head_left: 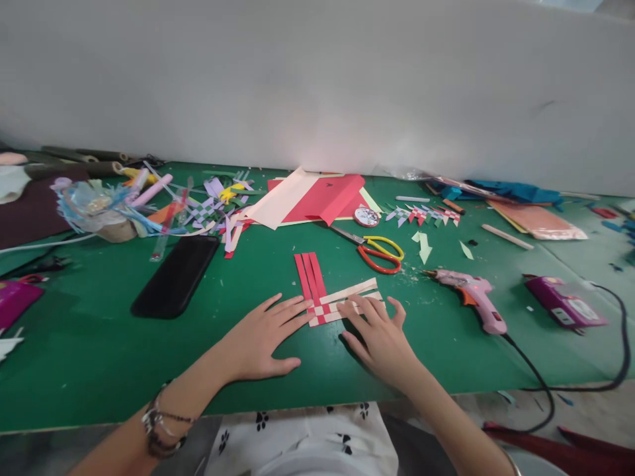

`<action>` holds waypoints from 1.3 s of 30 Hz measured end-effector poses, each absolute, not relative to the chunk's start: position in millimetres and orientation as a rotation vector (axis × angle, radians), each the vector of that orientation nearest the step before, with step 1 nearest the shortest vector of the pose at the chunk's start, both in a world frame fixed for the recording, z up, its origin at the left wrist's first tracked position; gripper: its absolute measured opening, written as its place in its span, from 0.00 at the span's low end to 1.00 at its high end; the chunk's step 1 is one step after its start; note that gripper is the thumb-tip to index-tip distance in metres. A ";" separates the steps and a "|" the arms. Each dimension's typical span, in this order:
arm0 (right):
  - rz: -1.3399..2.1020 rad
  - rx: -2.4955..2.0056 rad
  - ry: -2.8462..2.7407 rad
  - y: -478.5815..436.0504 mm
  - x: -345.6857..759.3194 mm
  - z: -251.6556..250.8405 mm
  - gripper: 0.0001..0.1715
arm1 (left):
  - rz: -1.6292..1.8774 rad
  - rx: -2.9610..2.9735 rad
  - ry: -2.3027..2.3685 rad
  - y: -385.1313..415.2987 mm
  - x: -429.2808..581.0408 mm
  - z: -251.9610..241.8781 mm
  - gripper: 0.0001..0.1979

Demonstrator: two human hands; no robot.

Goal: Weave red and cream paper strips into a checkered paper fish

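Left grip [262, 338] and right grip [384, 338] spread wide, both touching woven paper strips [321, 310].

So both arms are brought in from the lower corners, and the hands are kept apart, palms down. The left hand [262, 337] is laid out pretty flat, fingers stretched over toward the right one and only lightly spread, with the thumb stuck out on its own underneath. The left wrist is held more or less straight, with the left forearm [206, 373] slanted up behind it. The right hand [381, 334] is more arched: fingers bent and pointed forward-left, thumb angled out, little finger splayed off to the side. The right forearm [441, 403] is slanted inward too.
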State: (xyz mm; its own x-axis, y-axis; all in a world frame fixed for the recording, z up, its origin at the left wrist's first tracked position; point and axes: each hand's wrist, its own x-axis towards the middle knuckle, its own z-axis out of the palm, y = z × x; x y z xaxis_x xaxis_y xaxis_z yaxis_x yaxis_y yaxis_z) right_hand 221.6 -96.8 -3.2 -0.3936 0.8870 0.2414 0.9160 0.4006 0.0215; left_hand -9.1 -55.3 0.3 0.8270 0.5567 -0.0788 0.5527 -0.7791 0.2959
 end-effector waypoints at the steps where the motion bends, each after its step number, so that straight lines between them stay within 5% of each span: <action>1: -0.216 -1.608 -2.466 -96.7 221.8 -2.7 0.17 | 0.027 2.702 0.838 -55.3 -9.4 0.4 0.32; 23: -0.129 -1.575 -2.571 -91.6 203.2 -2.9 0.27 | 0.014 2.684 0.807 -58.7 -9.2 -0.5 0.35; 39: -0.028 -1.545 -2.412 -92.9 203.5 -4.6 0.18 | 0.098 2.669 0.788 -57.5 -12.0 -6.4 0.32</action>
State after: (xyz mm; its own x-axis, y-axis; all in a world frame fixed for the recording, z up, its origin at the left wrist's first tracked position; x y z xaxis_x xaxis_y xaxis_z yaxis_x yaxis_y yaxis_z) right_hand 203.5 -92.9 -4.6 -0.3914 0.8882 0.2406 0.8935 0.4293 -0.1316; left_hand -12.0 -57.5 -6.4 0.8424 0.5377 -0.0334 0.5131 -0.7818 0.3543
